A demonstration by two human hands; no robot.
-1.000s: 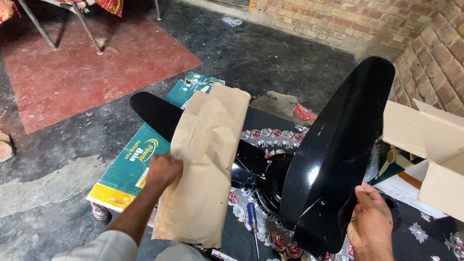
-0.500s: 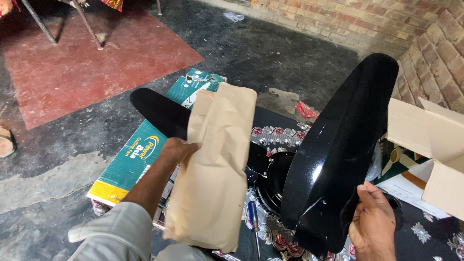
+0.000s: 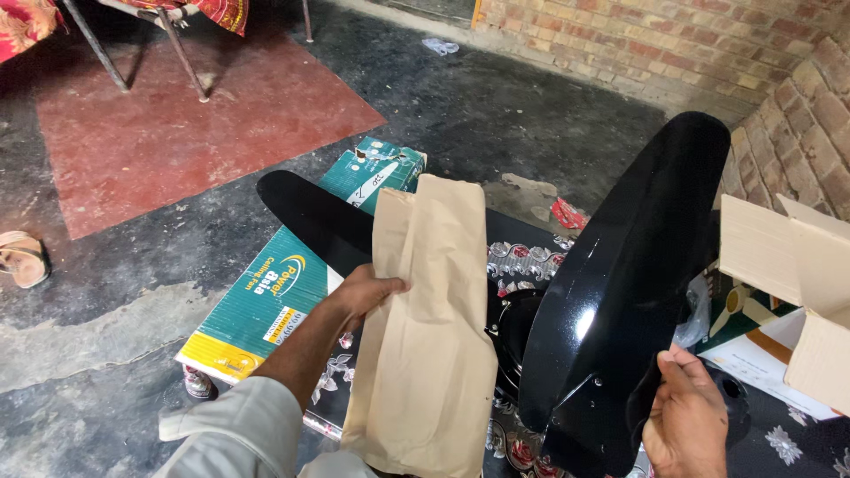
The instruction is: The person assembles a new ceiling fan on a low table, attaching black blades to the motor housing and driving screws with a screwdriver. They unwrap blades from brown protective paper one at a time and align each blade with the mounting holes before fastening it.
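My left hand (image 3: 365,295) grips the left edge of a long brown paper sleeve (image 3: 429,336), held upright over a low table. My right hand (image 3: 689,425) holds the base of a glossy black fan blade (image 3: 624,274), which tilts up and to the right. A second black blade (image 3: 314,217) lies flat behind the paper sleeve, partly hidden by it. Between the sleeve and the raised blade, a dark round fan body (image 3: 513,327) shows on a patterned cloth (image 3: 522,261).
A green and yellow long cardboard box (image 3: 274,292) lies on the dark floor to the left. An open brown carton (image 3: 792,274) stands at the right. A red floor patch (image 3: 177,124), a chair leg (image 3: 181,53), a sandal (image 3: 22,258) and brick walls (image 3: 708,44) surround the spot.
My left hand has lifted and shifted the paper sleeve slightly up and right. The raised blade and my right hand have stayed almost still.
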